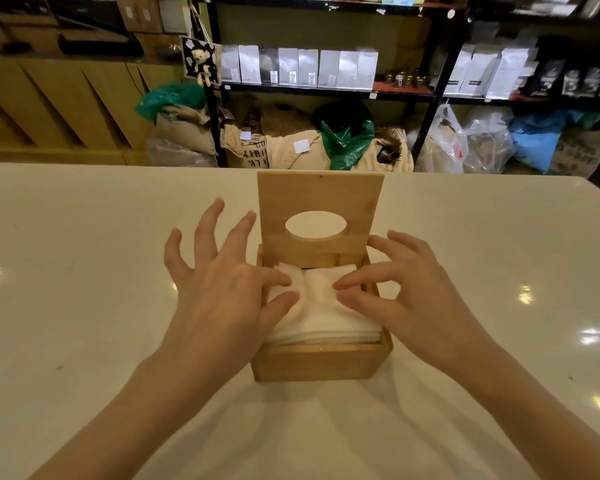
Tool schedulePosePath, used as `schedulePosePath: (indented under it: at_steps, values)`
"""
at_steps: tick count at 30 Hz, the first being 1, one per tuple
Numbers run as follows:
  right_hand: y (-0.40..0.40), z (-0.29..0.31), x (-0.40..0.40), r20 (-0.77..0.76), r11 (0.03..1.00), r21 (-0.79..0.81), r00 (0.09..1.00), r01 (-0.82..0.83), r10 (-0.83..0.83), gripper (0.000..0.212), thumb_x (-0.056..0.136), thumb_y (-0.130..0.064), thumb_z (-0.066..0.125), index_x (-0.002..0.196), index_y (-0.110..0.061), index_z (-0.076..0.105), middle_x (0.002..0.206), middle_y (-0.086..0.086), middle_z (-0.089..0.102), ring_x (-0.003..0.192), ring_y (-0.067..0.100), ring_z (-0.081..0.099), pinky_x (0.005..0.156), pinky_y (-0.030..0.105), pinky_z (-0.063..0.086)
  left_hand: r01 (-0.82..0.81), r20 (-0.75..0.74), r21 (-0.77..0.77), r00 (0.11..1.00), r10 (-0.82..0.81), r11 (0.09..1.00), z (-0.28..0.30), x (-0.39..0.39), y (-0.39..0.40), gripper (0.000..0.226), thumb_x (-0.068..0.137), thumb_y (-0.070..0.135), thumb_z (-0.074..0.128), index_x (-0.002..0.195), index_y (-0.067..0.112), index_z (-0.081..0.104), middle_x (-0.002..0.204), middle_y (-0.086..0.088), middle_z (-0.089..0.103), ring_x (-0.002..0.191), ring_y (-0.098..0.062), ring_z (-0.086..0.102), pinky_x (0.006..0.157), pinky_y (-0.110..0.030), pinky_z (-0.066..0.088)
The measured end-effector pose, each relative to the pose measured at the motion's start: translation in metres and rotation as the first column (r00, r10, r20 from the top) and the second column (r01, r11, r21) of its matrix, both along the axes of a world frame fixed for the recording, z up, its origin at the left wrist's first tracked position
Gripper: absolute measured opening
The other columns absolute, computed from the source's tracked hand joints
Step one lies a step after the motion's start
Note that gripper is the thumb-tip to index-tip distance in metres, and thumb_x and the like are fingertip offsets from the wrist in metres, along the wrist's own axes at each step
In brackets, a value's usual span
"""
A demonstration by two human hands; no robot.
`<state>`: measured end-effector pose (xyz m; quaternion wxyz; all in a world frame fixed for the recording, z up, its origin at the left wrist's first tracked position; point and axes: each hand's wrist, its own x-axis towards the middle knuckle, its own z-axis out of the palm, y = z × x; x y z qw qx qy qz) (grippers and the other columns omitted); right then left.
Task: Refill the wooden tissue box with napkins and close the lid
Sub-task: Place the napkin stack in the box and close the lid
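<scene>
A wooden tissue box (317,362) stands in the middle of the white table. Its hinged lid (321,199), with an oval hole, stands upright at the far side. A stack of white napkins (321,306) fills the box up to its rim. My left hand (222,289) rests over the box's left side, thumb and forefinger pinching the top napkin near its middle, the other fingers spread. My right hand (409,289) lies over the right side, its fingertips on the same top napkin, which is puckered between the two hands.
The white glossy table (84,306) stretches wide on both sides of the box. Beyond its far edge stand black shelves (426,95) with white bags, and sacks and plastic bags on the floor.
</scene>
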<state>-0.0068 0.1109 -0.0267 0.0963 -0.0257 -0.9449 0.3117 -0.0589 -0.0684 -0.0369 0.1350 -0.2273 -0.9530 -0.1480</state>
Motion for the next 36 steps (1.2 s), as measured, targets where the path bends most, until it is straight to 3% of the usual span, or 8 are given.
schedulePosePath:
  at_steps: [3, 5, 8, 13, 17, 23, 27, 36]
  values:
    - [0.0, -0.001, -0.004, 0.143, 0.977, 0.202, 0.989, -0.074, 0.045, 0.04, 0.078, -0.047, 0.06, 0.118, -0.047, 0.055, 0.155, -0.006, 0.02, 0.142, 0.017, -0.001, 0.116, 0.043, 0.005, -0.045, 0.189, -0.157, 0.979, 0.075, 0.987, -0.002, -0.005, 0.003, 0.043, 0.074, 0.065, 0.05, 0.111, 0.046, 0.059, 0.157, -0.001, -0.001, 0.138, -0.025, -0.026, 0.107, -0.053, -0.017]
    - [0.001, 0.002, -0.006, 0.265, 0.951, 0.28, 0.963, -0.13, 0.053, 0.057, 0.076, -0.052, 0.06, 0.129, -0.048, 0.041, 0.157, -0.003, 0.01, 0.142, 0.022, -0.009, 0.116, 0.049, -0.002, -0.018, 0.241, -0.25, 0.967, 0.08, 0.968, -0.001, -0.006, 0.004, 0.055, 0.069, 0.067, 0.053, 0.121, 0.049, 0.048, 0.157, 0.001, -0.01, 0.136, -0.028, -0.031, 0.106, -0.061, -0.014]
    - [0.002, 0.006, -0.01, 0.361, 0.909, 0.362, 0.93, -0.205, 0.066, 0.066, 0.073, -0.053, 0.062, 0.133, -0.045, 0.037, 0.156, -0.002, 0.009, 0.142, 0.026, -0.013, 0.114, 0.055, -0.01, 0.012, 0.277, -0.352, 0.956, 0.092, 0.936, 0.002, -0.01, 0.005, 0.068, 0.064, 0.07, 0.056, 0.127, 0.049, 0.04, 0.155, 0.001, -0.018, 0.134, -0.033, -0.034, 0.104, -0.066, -0.014]
    - [0.002, 0.004, -0.02, 0.45, 0.839, 0.48, 0.893, -0.255, 0.014, 0.067, 0.071, -0.052, 0.064, 0.133, -0.041, 0.041, 0.156, 0.005, 0.01, 0.142, 0.032, -0.015, 0.106, 0.061, -0.017, 0.061, 0.301, -0.452, 0.95, 0.088, 0.89, 0.005, -0.017, 0.011, 0.067, 0.063, 0.07, 0.059, 0.123, 0.043, 0.049, 0.156, 0.0, -0.013, 0.134, -0.036, -0.033, 0.099, -0.07, -0.017]
    - [0.001, 0.004, -0.026, 0.505, 0.803, 0.524, 0.863, -0.282, -0.026, 0.068, 0.07, -0.054, 0.065, 0.133, -0.039, 0.042, 0.153, 0.007, 0.02, 0.142, 0.035, -0.01, 0.104, 0.065, -0.018, 0.076, 0.36, -0.532, 0.922, 0.143, 0.843, 0.007, -0.024, 0.017, 0.068, 0.063, 0.066, 0.062, 0.126, 0.045, 0.046, 0.156, -0.002, -0.011, 0.134, -0.037, -0.032, 0.097, -0.072, -0.018]
    - [0.001, 0.008, -0.027, 0.523, 0.807, 0.514, 0.852, -0.292, -0.025, 0.063, 0.07, -0.053, 0.067, 0.128, -0.037, 0.049, 0.141, 0.006, 0.04, 0.141, 0.036, 0.002, 0.105, 0.065, -0.015, 0.068, 0.404, -0.519, 0.898, 0.175, 0.852, 0.008, -0.025, 0.017, 0.068, 0.064, 0.064, 0.064, 0.127, 0.046, 0.044, 0.157, -0.004, -0.009, 0.136, -0.036, -0.029, 0.098, -0.071, -0.017]
    - [0.006, 0.019, -0.025, 0.478, 0.862, 0.454, 0.878, -0.225, -0.022, 0.047, 0.073, -0.047, 0.067, 0.118, -0.033, 0.058, 0.118, 0.002, 0.054, 0.136, 0.031, 0.019, 0.109, 0.061, -0.008, 0.006, 0.352, -0.448, 0.92, 0.17, 0.894, 0.014, -0.02, 0.012, 0.047, 0.068, 0.056, 0.066, 0.112, 0.043, 0.058, 0.157, -0.003, 0.0, 0.14, -0.03, -0.021, 0.103, -0.068, -0.013]
    - [-0.007, 0.013, -0.028, 0.478, 0.804, 0.552, 0.874, -0.221, -0.088, 0.043, 0.07, -0.035, 0.074, 0.108, -0.022, 0.058, 0.109, 0.003, 0.058, 0.123, 0.028, 0.036, 0.109, 0.065, 0.002, -0.029, 0.257, -0.514, 0.948, 0.186, 0.857, 0.012, -0.019, 0.016, 0.031, 0.066, 0.044, 0.074, 0.095, 0.033, 0.067, 0.156, 0.0, 0.01, 0.141, -0.03, -0.018, 0.101, -0.071, -0.011]
